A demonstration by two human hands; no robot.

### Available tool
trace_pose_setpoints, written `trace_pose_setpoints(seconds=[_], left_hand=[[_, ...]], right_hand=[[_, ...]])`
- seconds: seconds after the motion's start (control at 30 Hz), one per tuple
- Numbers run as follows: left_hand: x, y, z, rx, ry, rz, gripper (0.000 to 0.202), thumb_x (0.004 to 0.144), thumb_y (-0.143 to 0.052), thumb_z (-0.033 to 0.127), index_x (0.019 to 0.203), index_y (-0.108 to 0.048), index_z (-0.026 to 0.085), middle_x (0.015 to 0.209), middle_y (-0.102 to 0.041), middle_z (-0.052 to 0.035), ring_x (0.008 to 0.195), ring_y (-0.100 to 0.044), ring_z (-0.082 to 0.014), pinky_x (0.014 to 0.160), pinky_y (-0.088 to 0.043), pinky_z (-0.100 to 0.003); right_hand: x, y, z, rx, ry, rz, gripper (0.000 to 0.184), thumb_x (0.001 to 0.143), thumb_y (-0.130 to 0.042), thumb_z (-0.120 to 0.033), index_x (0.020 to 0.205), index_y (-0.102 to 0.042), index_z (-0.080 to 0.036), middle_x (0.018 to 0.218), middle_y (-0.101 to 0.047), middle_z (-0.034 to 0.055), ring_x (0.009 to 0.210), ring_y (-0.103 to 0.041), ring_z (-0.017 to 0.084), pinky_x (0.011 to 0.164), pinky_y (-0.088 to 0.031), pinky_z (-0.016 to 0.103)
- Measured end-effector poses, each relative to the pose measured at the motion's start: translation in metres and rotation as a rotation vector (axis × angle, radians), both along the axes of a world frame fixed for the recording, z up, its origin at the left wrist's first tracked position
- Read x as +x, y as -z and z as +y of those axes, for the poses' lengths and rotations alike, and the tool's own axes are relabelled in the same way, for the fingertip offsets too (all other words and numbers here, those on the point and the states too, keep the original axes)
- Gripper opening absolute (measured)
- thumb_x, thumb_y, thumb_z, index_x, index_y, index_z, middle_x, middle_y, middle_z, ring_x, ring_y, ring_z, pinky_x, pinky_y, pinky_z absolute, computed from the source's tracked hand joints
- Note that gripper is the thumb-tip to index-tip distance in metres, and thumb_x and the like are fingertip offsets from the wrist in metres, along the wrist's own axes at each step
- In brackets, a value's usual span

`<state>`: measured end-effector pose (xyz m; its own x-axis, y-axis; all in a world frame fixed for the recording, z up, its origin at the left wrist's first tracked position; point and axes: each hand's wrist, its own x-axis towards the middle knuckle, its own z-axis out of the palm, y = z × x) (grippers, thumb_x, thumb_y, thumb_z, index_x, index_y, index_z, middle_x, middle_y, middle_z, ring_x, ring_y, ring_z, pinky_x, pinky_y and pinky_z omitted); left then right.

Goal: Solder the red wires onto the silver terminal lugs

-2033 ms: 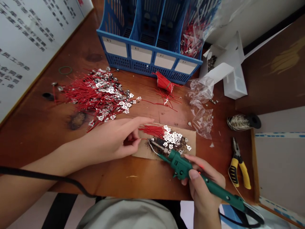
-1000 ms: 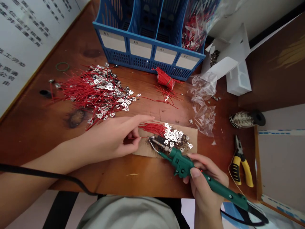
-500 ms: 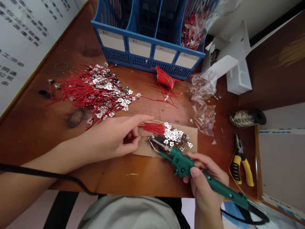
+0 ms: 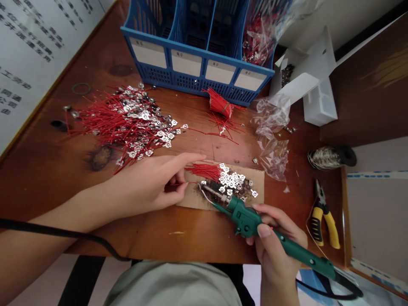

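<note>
My left hand (image 4: 159,180) pinches a short red wire (image 4: 191,183) between thumb and finger, its far end at a small metal tab (image 4: 203,182). Wrapped in my right hand (image 4: 280,242) is a green soldering iron (image 4: 247,219) with a solder feed tube (image 4: 208,199). The iron's tip and the tube's end meet at the tab; whether they touch it is too small to tell. Beneath lies a scorched piece of cardboard (image 4: 191,202). On it, just beyond the tip, rest a row of red wires (image 4: 204,171) and several metal tabs (image 4: 232,180).
A large pile of tabbed red wires (image 4: 117,119) lies at left. Behind stands a blue divided bin (image 4: 197,76), with a bundle of red wires (image 4: 220,105) before it. Plastic film (image 4: 272,148), a solder spool (image 4: 330,157) and yellow-handled pliers (image 4: 323,219) are at right. A black cable (image 4: 63,231) crosses my left forearm.
The soldering iron and my right hand have shifted very slightly to the right. My left hand stays in place with the wire.
</note>
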<state>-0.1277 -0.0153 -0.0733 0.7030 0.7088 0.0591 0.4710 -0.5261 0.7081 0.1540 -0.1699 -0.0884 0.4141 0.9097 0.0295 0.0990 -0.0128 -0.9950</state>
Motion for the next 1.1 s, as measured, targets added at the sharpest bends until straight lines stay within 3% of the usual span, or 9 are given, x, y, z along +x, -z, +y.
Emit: trace_pose_setpoints(seconds=[0.17,0.37,0.57,0.97,1.1], left_hand=[[0.0,-0.001,0.0,0.001,0.001,-0.001,0.068,0.099,-0.061,0.02,0.165,-0.049,0.034,0.097,-0.071,0.0031,0.083,-0.07,-0.0157,0.073,-0.049,-0.025],[-0.001,0.001,-0.001,-0.006,0.003,0.001,0.068,0.1,-0.061,0.021,0.166,-0.047,0.032,0.097,-0.071,0.0028,0.082,-0.069,-0.0156,0.073,-0.049,-0.025],[0.001,-0.001,-0.001,-0.026,0.005,0.001,0.067,0.099,-0.059,0.02,0.165,-0.049,0.031,0.095,-0.07,0.0021,0.08,-0.069,-0.0166,0.071,-0.049,-0.025],[0.001,-0.003,0.0,0.014,0.014,-0.032,0.065,0.1,-0.059,0.019,0.162,-0.049,0.032,0.091,-0.068,0.0045,0.076,-0.066,-0.0146,0.071,-0.048,-0.024],[0.002,-0.004,-0.001,0.024,0.007,-0.025,0.063,0.101,-0.059,0.019,0.162,-0.05,0.033,0.091,-0.068,0.0049,0.076,-0.066,-0.0135,0.071,-0.049,-0.023]], right_hand=[[-0.001,-0.001,0.0,-0.06,0.045,0.027,0.022,0.097,-0.086,-0.04,0.114,-0.086,-0.026,0.066,-0.064,-0.0039,0.049,-0.062,0.011,0.053,-0.05,0.019],[0.013,0.008,0.006,0.12,-0.128,0.005,0.021,0.102,-0.077,-0.03,0.12,-0.086,-0.026,0.063,-0.064,-0.0029,0.041,-0.061,0.015,0.041,-0.048,0.021],[0.009,0.004,0.011,0.111,0.017,0.141,0.022,0.096,-0.082,-0.036,0.111,-0.088,-0.022,0.06,-0.061,-0.0014,0.037,-0.056,0.015,0.038,-0.043,0.023],[0.01,0.003,0.011,0.134,0.018,0.239,0.022,0.097,-0.076,-0.035,0.111,-0.09,-0.024,0.062,-0.064,0.0001,0.039,-0.057,0.013,0.039,-0.044,0.02],[0.01,0.002,0.015,0.166,-0.038,0.237,0.023,0.099,-0.076,-0.035,0.114,-0.09,-0.026,0.06,-0.064,0.0002,0.039,-0.058,0.014,0.04,-0.046,0.02]])
